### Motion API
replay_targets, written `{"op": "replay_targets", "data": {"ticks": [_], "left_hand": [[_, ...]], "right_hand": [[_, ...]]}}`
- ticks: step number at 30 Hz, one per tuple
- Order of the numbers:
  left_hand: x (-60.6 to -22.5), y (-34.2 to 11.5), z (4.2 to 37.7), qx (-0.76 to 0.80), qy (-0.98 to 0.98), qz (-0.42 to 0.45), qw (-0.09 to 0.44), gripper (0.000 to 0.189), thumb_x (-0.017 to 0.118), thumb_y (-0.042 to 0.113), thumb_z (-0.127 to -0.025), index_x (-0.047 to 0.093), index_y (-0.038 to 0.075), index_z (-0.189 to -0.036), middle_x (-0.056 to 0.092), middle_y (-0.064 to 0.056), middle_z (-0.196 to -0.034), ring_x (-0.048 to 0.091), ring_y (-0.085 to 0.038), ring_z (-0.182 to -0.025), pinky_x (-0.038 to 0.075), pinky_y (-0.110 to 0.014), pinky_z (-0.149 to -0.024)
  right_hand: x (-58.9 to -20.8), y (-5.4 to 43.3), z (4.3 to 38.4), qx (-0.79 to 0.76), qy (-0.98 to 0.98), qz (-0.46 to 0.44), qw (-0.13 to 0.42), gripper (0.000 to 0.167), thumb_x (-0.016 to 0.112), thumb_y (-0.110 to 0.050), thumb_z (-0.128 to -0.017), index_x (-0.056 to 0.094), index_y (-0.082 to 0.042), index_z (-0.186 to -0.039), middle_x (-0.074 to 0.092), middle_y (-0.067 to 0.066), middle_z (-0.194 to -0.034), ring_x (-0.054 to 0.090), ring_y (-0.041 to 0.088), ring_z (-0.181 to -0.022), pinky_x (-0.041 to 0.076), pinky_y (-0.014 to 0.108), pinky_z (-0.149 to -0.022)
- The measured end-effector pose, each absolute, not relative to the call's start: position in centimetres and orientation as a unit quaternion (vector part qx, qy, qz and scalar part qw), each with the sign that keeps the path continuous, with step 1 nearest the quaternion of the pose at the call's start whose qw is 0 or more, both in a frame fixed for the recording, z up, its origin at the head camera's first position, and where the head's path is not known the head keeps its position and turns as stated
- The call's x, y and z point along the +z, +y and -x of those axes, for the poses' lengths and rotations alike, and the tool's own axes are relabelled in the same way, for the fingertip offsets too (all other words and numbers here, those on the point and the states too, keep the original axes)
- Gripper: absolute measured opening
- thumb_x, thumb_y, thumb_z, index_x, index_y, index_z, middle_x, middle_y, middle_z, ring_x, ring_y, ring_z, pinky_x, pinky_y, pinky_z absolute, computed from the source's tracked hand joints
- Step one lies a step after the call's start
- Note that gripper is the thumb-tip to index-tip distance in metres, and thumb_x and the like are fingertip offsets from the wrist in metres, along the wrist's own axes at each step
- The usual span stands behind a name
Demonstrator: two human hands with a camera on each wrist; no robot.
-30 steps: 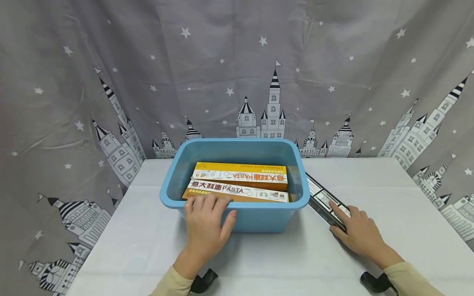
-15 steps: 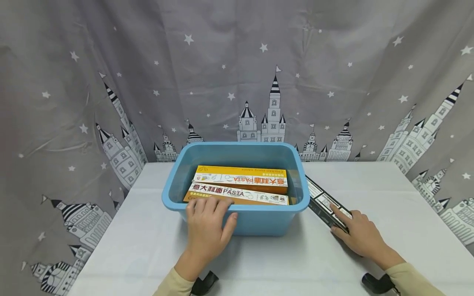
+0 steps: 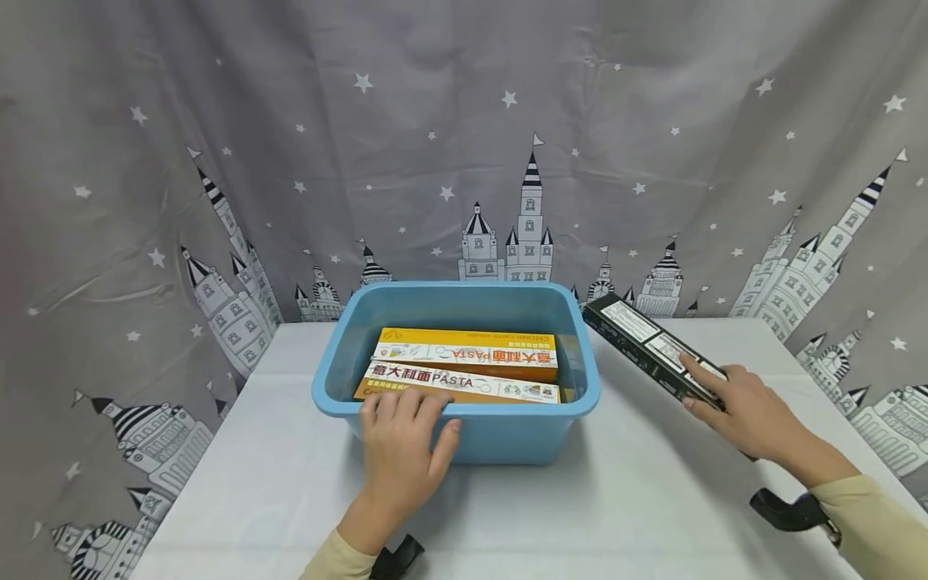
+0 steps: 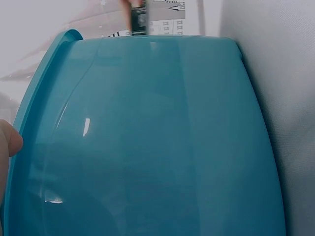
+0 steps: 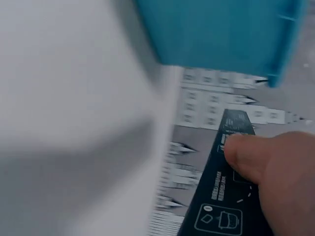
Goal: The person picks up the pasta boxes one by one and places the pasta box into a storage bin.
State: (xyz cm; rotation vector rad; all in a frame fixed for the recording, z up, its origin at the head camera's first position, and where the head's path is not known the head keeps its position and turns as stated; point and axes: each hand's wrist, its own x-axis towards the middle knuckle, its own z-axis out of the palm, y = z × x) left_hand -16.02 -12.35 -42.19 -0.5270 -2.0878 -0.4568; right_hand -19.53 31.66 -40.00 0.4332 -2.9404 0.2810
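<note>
On the table stands a blue plastic bin [image 3: 500, 439], whose outer wall fills much of the left wrist view. My left hand [image 3: 402, 447] grips its near rim, fingers hooked over the edge and thumb on the outside. Two pasta boxes lie inside: a yellow one [image 3: 464, 338] at the back and a brown-and-white one [image 3: 449, 385] in front, partly hidden by the rim. To the right, my right hand [image 3: 754, 415] holds a long black box [image 3: 645, 338] off the table, its far end tilted up near the bin's right rim. The right wrist view shows the thumb on the box's side [image 5: 216, 182].
A white cloth [image 3: 638, 499] covers the table. Behind it hangs a grey curtain [image 3: 399, 201] printed with castles and stars. Dark wrist straps [image 3: 790, 511] show below both hands.
My right hand has lifted the black box off the table and shifted slightly right, with its far end rising. The left hand stays on the bin's rim.
</note>
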Motion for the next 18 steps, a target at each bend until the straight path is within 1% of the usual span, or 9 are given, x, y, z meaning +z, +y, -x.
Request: {"op": "replay_targets", "data": {"ticks": [3, 5, 8, 10, 12, 16, 18], "left_hand": [[-42.2, -12.5, 15.9, -0.185, -0.846, 0.210, 0.454, 0.045, 0.038, 0.042, -0.107, 0.071, 0.011, -0.103, 0.062, -0.007, -0.088, 0.045, -0.024, -0.079, 0.032, -0.052, -0.089], [-42.2, -12.6, 15.9, -0.185, -0.846, 0.209, 0.454, 0.044, 0.039, 0.042, -0.106, 0.071, 0.011, -0.104, 0.062, -0.007, -0.088, 0.045, -0.025, -0.079, 0.032, -0.052, -0.089], [-42.2, -12.6, 15.9, -0.185, -0.847, 0.210, 0.452, 0.044, 0.040, 0.042, -0.106, 0.071, 0.011, -0.104, 0.062, -0.007, -0.089, 0.045, -0.025, -0.080, 0.032, -0.052, -0.089], [-42.3, -12.6, 15.9, -0.184, -0.847, 0.211, 0.452, 0.045, 0.039, 0.042, -0.106, 0.071, 0.011, -0.104, 0.062, -0.007, -0.089, 0.045, -0.025, -0.079, 0.032, -0.052, -0.089], [-42.3, -12.6, 15.9, -0.184, -0.847, 0.211, 0.452, 0.046, 0.038, 0.043, -0.107, 0.071, 0.011, -0.104, 0.062, -0.007, -0.089, 0.045, -0.025, -0.079, 0.032, -0.052, -0.089], [-42.3, -12.5, 16.0, -0.183, -0.849, 0.211, 0.449, 0.047, 0.038, 0.043, -0.107, 0.071, 0.011, -0.104, 0.063, -0.007, -0.090, 0.046, -0.025, -0.080, 0.032, -0.052, -0.090], [-42.2, -12.4, 16.0, -0.181, -0.849, 0.212, 0.449, 0.046, 0.038, 0.043, -0.107, 0.072, 0.011, -0.104, 0.063, -0.007, -0.090, 0.046, -0.025, -0.080, 0.032, -0.053, -0.090]], "right_hand": [[-36.6, 31.7, 20.2, 0.080, -0.980, -0.166, 0.075, 0.068, 0.063, -0.033, -0.100, 0.036, -0.012, -0.158, 0.056, 0.041, -0.119, 0.060, 0.045, -0.099, 0.049, 0.057, -0.073], [-34.6, 31.6, 20.6, 0.074, -0.978, -0.181, 0.075, 0.067, 0.062, -0.033, -0.101, 0.035, -0.012, -0.159, 0.056, 0.039, -0.121, 0.059, 0.044, -0.102, 0.048, 0.057, -0.077], [-32.0, 30.9, 21.2, 0.068, -0.973, -0.206, 0.079, 0.066, 0.062, -0.031, -0.101, 0.035, -0.012, -0.159, 0.059, 0.031, -0.114, 0.057, 0.033, -0.093, 0.047, 0.049, -0.074], [-30.5, 30.0, 21.6, 0.066, -0.970, -0.220, 0.080, 0.066, 0.063, -0.030, -0.100, 0.036, -0.014, -0.159, 0.059, 0.026, -0.109, 0.052, 0.025, -0.086, 0.043, 0.043, -0.072], [-29.3, 28.9, 22.0, 0.066, -0.967, -0.234, 0.077, 0.066, 0.064, -0.030, -0.100, 0.037, -0.015, -0.159, 0.060, 0.023, -0.111, 0.052, 0.023, -0.087, 0.043, 0.041, -0.073], [-27.3, 25.7, 22.8, 0.058, -0.964, -0.253, 0.055, 0.066, 0.063, -0.036, -0.100, 0.036, -0.021, -0.159, 0.059, 0.018, -0.112, 0.052, 0.023, -0.090, 0.043, 0.039, -0.072], [-26.5, 24.0, 23.2, 0.051, -0.963, -0.262, 0.042, 0.066, 0.062, -0.040, -0.100, 0.037, -0.024, -0.159, 0.059, 0.020, -0.117, 0.053, 0.026, -0.095, 0.045, 0.041, -0.073]]}}
